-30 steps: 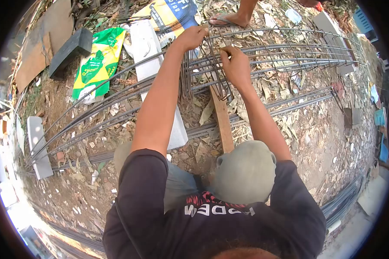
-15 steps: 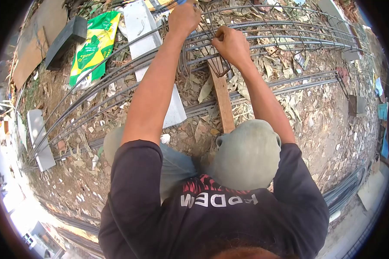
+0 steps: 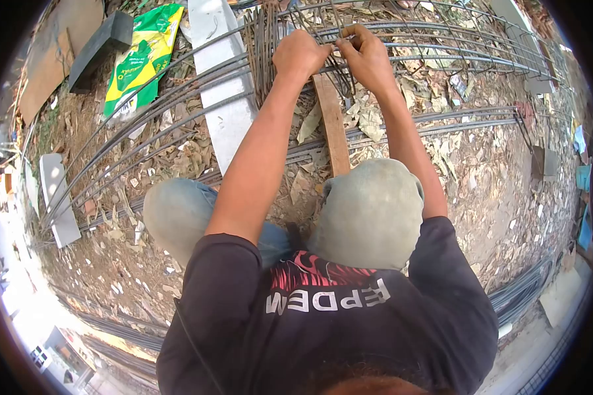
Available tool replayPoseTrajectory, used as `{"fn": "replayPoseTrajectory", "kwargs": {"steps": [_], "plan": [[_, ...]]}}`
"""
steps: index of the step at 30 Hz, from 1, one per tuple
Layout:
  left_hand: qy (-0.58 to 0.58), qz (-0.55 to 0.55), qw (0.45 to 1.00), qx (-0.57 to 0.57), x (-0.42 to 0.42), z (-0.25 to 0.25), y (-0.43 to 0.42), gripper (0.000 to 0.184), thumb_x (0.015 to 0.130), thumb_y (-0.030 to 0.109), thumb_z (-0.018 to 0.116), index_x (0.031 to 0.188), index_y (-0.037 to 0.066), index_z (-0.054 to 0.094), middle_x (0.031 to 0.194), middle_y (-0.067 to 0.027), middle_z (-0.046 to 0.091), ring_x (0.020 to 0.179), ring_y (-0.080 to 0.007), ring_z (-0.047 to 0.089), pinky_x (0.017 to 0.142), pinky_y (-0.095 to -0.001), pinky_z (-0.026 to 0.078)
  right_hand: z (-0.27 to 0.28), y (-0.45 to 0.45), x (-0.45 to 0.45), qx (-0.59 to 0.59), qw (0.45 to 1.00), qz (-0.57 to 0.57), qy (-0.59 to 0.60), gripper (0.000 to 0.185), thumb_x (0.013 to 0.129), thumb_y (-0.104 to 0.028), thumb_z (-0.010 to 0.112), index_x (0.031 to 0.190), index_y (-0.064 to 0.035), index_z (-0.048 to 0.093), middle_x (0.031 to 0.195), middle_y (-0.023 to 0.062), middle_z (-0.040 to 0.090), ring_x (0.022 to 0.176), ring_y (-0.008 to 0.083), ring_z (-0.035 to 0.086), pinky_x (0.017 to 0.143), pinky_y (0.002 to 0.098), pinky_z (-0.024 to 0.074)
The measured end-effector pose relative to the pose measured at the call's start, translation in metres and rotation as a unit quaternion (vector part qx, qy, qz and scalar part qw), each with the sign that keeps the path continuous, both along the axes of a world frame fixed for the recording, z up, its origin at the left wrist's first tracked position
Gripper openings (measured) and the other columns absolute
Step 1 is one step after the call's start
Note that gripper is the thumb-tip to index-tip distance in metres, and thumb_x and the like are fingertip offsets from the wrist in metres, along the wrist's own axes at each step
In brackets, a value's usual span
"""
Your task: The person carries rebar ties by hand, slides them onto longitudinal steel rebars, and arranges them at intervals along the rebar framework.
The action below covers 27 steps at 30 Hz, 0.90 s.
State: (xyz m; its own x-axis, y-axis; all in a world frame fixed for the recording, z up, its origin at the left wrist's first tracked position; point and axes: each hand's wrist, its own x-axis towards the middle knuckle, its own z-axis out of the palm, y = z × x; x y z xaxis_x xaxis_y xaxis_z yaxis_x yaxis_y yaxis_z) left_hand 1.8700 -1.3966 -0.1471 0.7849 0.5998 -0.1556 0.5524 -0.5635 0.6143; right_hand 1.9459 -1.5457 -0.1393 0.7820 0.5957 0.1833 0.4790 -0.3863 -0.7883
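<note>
My left hand is closed, its fingertips pinched together over a long rebar cage. Close on its right, my right hand is closed too, thumb and index finger meeting at the crossing of a bar and a stirrup. What the fingertips pinch is too small to make out. Left of my hands, a bunch of square steel stirrups is packed tightly around the long bars. Below my hands, a wooden plank runs from the cage towards my knee.
Pale blocks lie under the bars, another pale block at their left end. A green and yellow sack lies beside a dark curved piece. More bars cross the leaf-strewn ground, and coiled rods lie at right.
My left hand has come nearer and to the right, from the cage's far side to beside my right hand. My right hand has shifted slightly right. The blue thing by my left hand no longer shows.
</note>
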Motion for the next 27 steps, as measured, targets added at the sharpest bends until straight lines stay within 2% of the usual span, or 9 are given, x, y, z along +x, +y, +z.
{"fn": "replayPoseTrajectory", "kwargs": {"steps": [3,5,6,10,17,20,24,26,27], "plan": [[-0.007,0.023,1.0,-0.013,0.007,-0.009,-0.001,0.044,0.078,0.039,0.081,0.081,-0.005,0.077,0.088,-0.0222,0.076,0.08,-0.035,0.075,0.076,-0.0454,0.059,0.001,0.002,-0.005,0.03,0.999,-0.002,-0.011,0.032,0.093,-0.027,0.068,0.113,-0.0016,0.068,0.091,0.0199,0.074,0.085,0.0369,0.072,0.078,0.0455,0.0543],[-0.073,0.018,0.985,-0.154,0.006,-0.016,0.007,0.038,0.087,0.037,0.078,0.081,-0.001,0.077,0.079,-0.0126,0.076,0.071,-0.0223,0.073,0.063,-0.0356,0.056,-0.009,0.002,-0.002,0.047,0.999,-0.002,-0.014,0.032,0.094,-0.027,0.068,0.114,-0.0017,0.068,0.09,0.0195,0.074,0.086,0.037,0.072,0.078,0.0453,0.0545],[-0.105,0.015,0.969,-0.223,0.003,-0.015,0.012,0.036,0.091,0.036,0.077,0.081,0.002,0.077,0.074,-0.0078,0.076,0.066,-0.0159,0.072,0.056,-0.0308,0.054,-0.011,0.0,-0.001,0.059,0.997,-0.015,-0.038,0.03,0.095,-0.025,0.068,0.113,-0.0012,0.068,0.083,0.0178,0.072,0.077,0.0333,0.071,0.072,0.0434,0.0539],[-0.119,0.051,0.924,-0.36,-0.009,0.0,0.034,0.026,0.1,0.027,0.07,0.1,0.002,0.073,0.087,-0.0079,0.077,0.071,-0.0128,0.072,0.057,-0.0242,0.054,-0.01,-0.002,0.002,0.086,0.996,-0.023,0.014,0.028,0.095,-0.024,0.069,0.111,-0.0003,0.07,0.072,0.0146,0.067,0.061,0.0244,0.063,0.06,0.0399,0.049],[-0.136,0.039,0.907,-0.397,-0.011,-0.002,0.028,0.024,0.101,0.024,0.067,0.102,0.001,0.073,0.088,-0.0091,0.077,0.075,-0.0153,0.073,0.063,-0.0245,0.057,-0.009,0.015,-0.018,0.054,0.997,0.04,0.03,0.034,0.093,-0.024,0.069,0.117,-0.0011,0.071,0.089,0.0198,0.075,0.082,0.0333,0.073,0.076,0.0429,0.0555],[-0.141,0.027,0.9,-0.411,-0.008,-0.003,0.019,0.025,0.101,0.022,0.066,0.101,-0.002,0.072,0.09,-0.01,0.077,0.079,-0.0159,0.074,0.068,-0.0271,0.059,-0.011,0.016,-0.02,0.078,0.997,0.014,-0.011,0.032,0.093,-0.022,0.067,0.117,-0.002,0.071,0.085,0.022,0.073,0.078,0.0372,0.072,0.074,0.0439,0.0554],[-0.188,-0.038,0.844,-0.501,0.011,-0.063,0.047,0.028,0.099,0.024,0.069,0.112,-0.001,0.068,0.107,-0.0094,0.072,0.091,-0.0138,0.071,0.073,-0.0291,0.058,-0.016,0.01,-0.014,0.137,0.99,0.016,-0.02,0.029,0.094,-0.021,0.065,0.117,-0.0028,0.072,0.08,0.0233,0.071,0.073,0.0385,0.07,0.068,0.045,0.0532],[-0.213,-0.069,0.811,-0.541,0.021,-0.097,0.063,0.033,0.099,0.025,0.071,0.118,-0.001,0.066,0.115,-0.0092,0.07,0.097,-0.0127,0.069,0.075,-0.0301,0.057,-0.016,0.01,-0.015,0.118,0.993,-0.016,-0.022,0.029,0.095,-0.021,0.065,0.117,-0.0029,0.072,0.079,0.0228,0.071,0.071,0.0379,0.07,0.066,0.0452,0.0521],[-0.208,-0.038,0.825,-0.524,0.016,-0.084,0.056,0.034,0.098,0.025,0.071,0.121,0.0,0.065,0.119,-0.0087,0.068,0.102,-0.0138,0.067,0.078,-0.0311,0.056,-0.017,0.01,-0.016,0.108,0.993,-0.031,-0.024,0.029,0.095,-0.02,0.065,0.116,-0.0029,0.072,0.078,0.0226,0.07,0.07,0.0375,0.069,0.065,0.0453,0.0515]]}}
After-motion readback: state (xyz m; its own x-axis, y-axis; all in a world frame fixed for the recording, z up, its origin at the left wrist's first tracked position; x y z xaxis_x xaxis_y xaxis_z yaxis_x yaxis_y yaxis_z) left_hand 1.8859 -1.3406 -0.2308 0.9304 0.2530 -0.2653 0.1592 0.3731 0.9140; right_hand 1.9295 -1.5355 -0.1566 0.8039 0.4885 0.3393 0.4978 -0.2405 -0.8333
